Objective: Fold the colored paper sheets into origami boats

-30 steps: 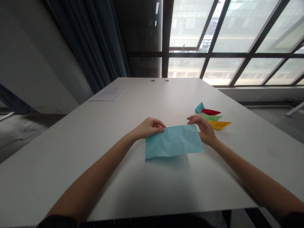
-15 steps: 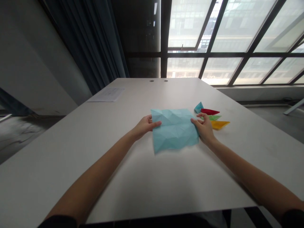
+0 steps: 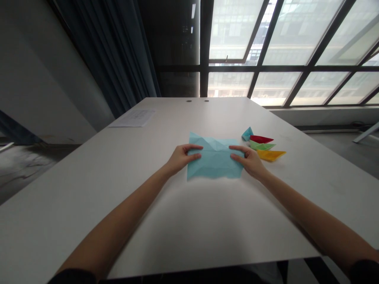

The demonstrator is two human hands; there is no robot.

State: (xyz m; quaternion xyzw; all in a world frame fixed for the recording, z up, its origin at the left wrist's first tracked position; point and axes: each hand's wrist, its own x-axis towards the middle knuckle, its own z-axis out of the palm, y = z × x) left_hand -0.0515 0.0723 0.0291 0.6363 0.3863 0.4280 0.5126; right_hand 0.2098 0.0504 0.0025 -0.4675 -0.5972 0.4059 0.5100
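Observation:
A light blue sheet of paper (image 3: 215, 161), crossed by many creases, is between my two hands over the white table. My left hand (image 3: 182, 157) grips its left side, thumb and forefinger on the upper face either side of a horizontal crease. On the right side, my right hand (image 3: 250, 161) grips the sheet in the same way. The upper part of the paper rises unevenly behind the fingers. Just beyond my right hand lie a yellow folded paper boat (image 3: 271, 155), a green one (image 3: 262, 145), a red one (image 3: 261, 139) and a small blue folded paper piece (image 3: 247, 134).
The white table (image 3: 177, 221) stretches away toward the windows. Printed sheets (image 3: 133, 118) lie at its far left edge. Two round grommets (image 3: 188, 101) sit near the far edge. A dark blue curtain (image 3: 112, 51) hangs at the left.
Both hands have shifted their grip inward, with forefingers now on top of the sheet. The paper's lower edge has moved up and away from me, and its upper left corner stands higher.

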